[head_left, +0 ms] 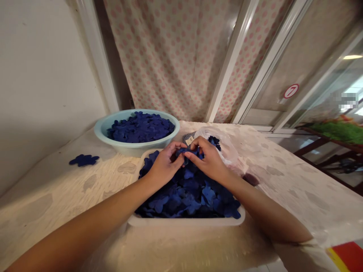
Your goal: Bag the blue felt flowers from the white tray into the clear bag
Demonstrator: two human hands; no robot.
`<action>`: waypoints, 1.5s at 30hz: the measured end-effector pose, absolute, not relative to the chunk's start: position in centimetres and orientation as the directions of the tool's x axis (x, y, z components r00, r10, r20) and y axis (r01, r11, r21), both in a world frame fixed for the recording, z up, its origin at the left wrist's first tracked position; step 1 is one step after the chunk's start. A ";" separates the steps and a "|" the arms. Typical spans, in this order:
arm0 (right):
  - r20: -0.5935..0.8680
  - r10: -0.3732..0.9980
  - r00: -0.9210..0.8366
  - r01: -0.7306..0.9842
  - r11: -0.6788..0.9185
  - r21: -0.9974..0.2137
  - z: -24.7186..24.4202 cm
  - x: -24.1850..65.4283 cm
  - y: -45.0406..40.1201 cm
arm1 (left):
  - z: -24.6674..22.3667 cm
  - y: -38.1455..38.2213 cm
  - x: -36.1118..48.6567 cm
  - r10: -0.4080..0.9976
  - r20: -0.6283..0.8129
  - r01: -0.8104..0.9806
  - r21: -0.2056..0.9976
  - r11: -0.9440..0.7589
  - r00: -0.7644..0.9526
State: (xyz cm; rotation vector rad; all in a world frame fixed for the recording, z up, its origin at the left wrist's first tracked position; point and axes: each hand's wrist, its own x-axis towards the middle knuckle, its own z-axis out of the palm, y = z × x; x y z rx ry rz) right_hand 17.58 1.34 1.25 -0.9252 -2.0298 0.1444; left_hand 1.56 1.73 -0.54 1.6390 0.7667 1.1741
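Both my hands meet above a pale rectangular tray [187, 221] heaped with dark blue fabric flowers [190, 202]. Between the fingers of my left hand [171, 160] and my right hand [208, 156] is a blue fabric flower [185, 151], pinched from both sides. My fingers cover much of it, so its full shape is hidden. Beyond my right hand, a clear plastic bag [228, 151] lies with a few dark blue flowers [214, 142] at it. Partly hidden behind my fingers is a small pale label [189, 140].
A light blue basin [136, 148] full of flat dark blue petal pieces [141, 128] stands at the back left. Stray blue pieces [84, 160] lie on the patterned tablecloth [93, 185]. Behind the table hang a dotted curtain [170, 56] and sliding doors. A dark round object [251, 179] sits by my right forearm.
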 end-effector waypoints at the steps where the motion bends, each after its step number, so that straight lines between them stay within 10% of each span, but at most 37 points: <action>1: 0.671 0.654 -0.349 0.555 0.722 -0.414 1.2 17.6 1.4 | -0.6 1.7 1.6 0.867 0.352 -0.037 0.931 -0.363 0.353; 14: 0.739 0.674 0.009 0.680 0.538 -0.499 1.1 18.2 2.2 | -0.5 1.8 1.6 0.881 0.355 0.026 0.924 -0.381 0.314; 21: 0.665 0.685 -0.297 0.567 0.687 -0.455 1.3 17.5 1.5 | -0.6 1.7 1.7 0.858 0.409 0.029 0.898 -0.439 0.310; 40: 0.722 0.688 -0.073 0.710 0.544 -0.447 1.2 18.0 2.0 | -1.0 2.0 1.4 0.873 0.385 0.000 0.915 -0.403 0.299; 45: 0.700 0.667 -0.255 0.645 0.656 -0.391 1.4 17.7 1.7 | -1.0 1.9 1.4 0.866 0.409 0.025 0.901 -0.433 0.287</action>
